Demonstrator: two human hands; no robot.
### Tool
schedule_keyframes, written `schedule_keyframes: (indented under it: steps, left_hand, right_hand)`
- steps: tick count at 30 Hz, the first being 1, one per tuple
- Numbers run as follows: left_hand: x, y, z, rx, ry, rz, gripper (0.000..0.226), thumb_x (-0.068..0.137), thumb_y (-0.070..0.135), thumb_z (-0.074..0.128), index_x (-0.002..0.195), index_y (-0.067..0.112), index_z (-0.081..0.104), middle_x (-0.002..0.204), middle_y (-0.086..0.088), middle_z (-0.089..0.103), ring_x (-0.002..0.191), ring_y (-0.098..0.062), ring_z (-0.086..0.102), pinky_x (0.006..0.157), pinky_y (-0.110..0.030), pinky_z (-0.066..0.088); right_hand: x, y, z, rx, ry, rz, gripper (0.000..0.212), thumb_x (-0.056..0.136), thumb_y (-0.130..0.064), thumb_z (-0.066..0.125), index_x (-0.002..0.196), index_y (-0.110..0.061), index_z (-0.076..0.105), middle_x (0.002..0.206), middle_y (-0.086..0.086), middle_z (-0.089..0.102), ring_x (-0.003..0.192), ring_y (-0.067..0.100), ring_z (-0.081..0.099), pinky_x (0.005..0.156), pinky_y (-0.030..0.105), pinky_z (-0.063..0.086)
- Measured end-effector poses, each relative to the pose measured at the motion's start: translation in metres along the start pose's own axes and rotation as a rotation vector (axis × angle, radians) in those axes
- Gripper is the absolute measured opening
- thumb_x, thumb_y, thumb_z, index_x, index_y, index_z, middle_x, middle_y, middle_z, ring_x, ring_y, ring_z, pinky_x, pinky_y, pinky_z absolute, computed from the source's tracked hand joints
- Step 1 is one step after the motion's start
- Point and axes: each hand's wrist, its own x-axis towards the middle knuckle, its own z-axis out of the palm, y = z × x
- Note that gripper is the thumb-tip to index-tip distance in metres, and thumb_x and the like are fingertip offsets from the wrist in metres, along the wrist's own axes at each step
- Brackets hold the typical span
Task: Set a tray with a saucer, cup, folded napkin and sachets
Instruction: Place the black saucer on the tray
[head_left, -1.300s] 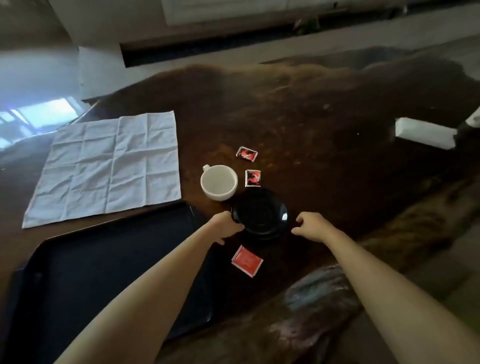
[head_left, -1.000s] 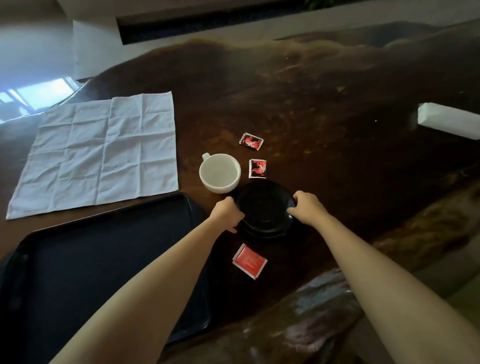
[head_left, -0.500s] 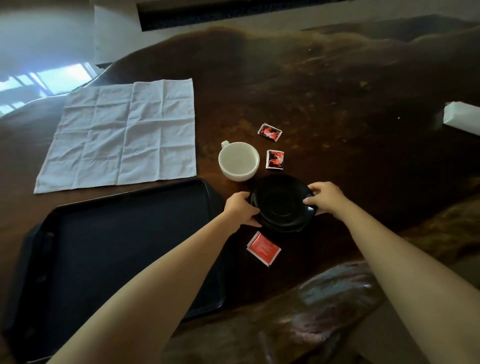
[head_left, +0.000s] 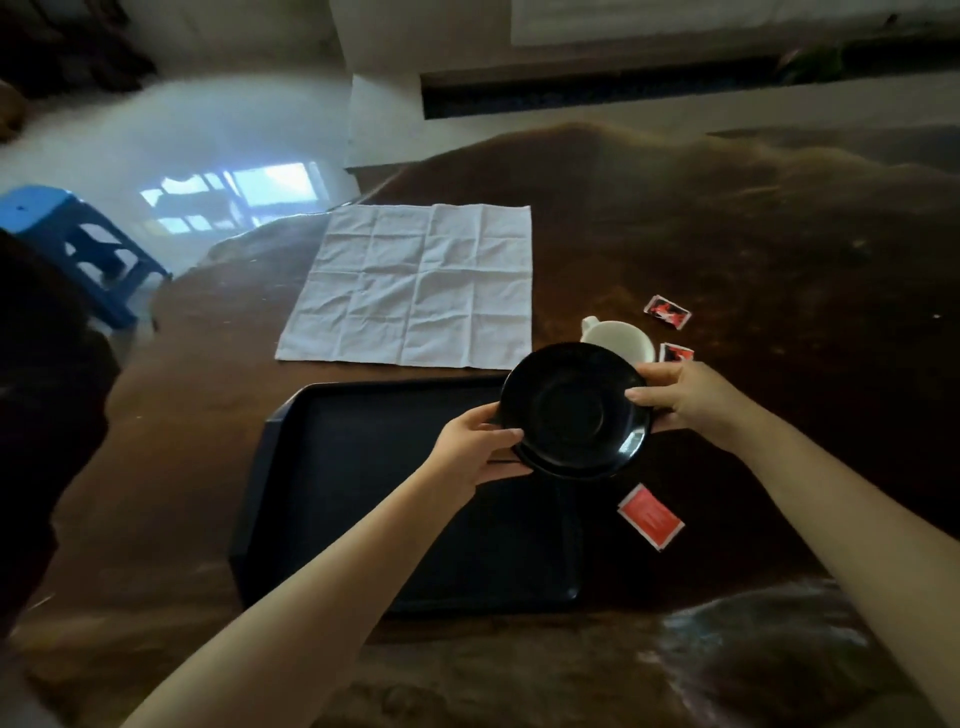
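Observation:
A black saucer (head_left: 574, 413) is lifted off the table, held by both hands above the tray's far right corner. My left hand (head_left: 480, 447) grips its near-left rim and my right hand (head_left: 685, 397) grips its right rim. The dark tray (head_left: 322, 499) lies below, bare. A white cup (head_left: 621, 340) stands just behind the saucer, partly hidden by it. A white napkin (head_left: 421, 286) lies spread flat beyond the tray. Two small red-and-black sachets (head_left: 667, 312) (head_left: 676, 353) lie right of the cup. A larger red sachet (head_left: 651, 516) lies right of the tray.
Everything sits on a dark brown wooden table (head_left: 779, 249) with an uneven near edge. A blue stool (head_left: 67, 244) stands on the floor at the far left. A white wall and a dark ledge lie beyond the table.
Both hands closed on the saucer's rim, lifted it from the table and carried it left over the tray's corner. The camera view swung left, bringing the stool into sight.

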Motion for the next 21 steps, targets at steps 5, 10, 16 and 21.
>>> schedule_keyframes:
  steps: [5, 10, 16, 21]
  left_hand:
    - [-0.025, 0.019, -0.075, -0.097, 0.077, 0.062, 0.046, 0.085, -0.003, 0.058, 0.128, 0.010, 0.054, 0.104, -0.015, 0.068, 0.078, -0.023, 0.071, 0.065, -0.036, 0.061]
    - [-0.039, 0.026, -0.137, -0.131, 0.204, 0.072, 0.039, 0.086, 0.000, 0.058, 0.124, 0.008, 0.057, 0.097, -0.011, 0.069, 0.069, -0.017, 0.072, 0.057, -0.029, 0.059]
    - [-0.037, 0.009, -0.194, -0.161, 0.365, -0.006, 0.034, 0.086, 0.000, 0.059, 0.119, 0.003, 0.059, 0.093, -0.014, 0.070, 0.076, -0.023, 0.070, 0.059, -0.031, 0.061]
    - [-0.020, -0.014, -0.217, -0.114, 0.446, -0.047, 0.035, 0.085, -0.002, 0.059, 0.121, -0.001, 0.056, 0.103, -0.021, 0.066, 0.075, -0.026, 0.067, 0.053, -0.030, 0.060]
  right_hand:
    - [0.025, -0.027, 0.070, 0.092, -0.154, -0.052, 0.037, 0.088, -0.002, 0.058, 0.122, -0.014, 0.060, 0.103, 0.009, 0.070, 0.092, 0.020, 0.068, 0.064, 0.027, 0.059]
    - [0.049, -0.042, 0.138, 0.098, -0.231, -0.089, 0.034, 0.089, -0.003, 0.058, 0.122, -0.010, 0.060, 0.101, 0.009, 0.070, 0.089, 0.019, 0.068, 0.066, 0.027, 0.060]
    - [0.072, -0.028, 0.211, 0.083, -0.248, -0.036, 0.037, 0.090, 0.002, 0.055, 0.126, -0.007, 0.057, 0.107, 0.014, 0.065, 0.082, 0.016, 0.065, 0.057, 0.022, 0.059]
    - [0.087, -0.007, 0.242, 0.043, -0.186, -0.001, 0.036, 0.087, 0.005, 0.056, 0.122, -0.003, 0.059, 0.100, 0.014, 0.065, 0.077, 0.017, 0.064, 0.051, 0.023, 0.058]
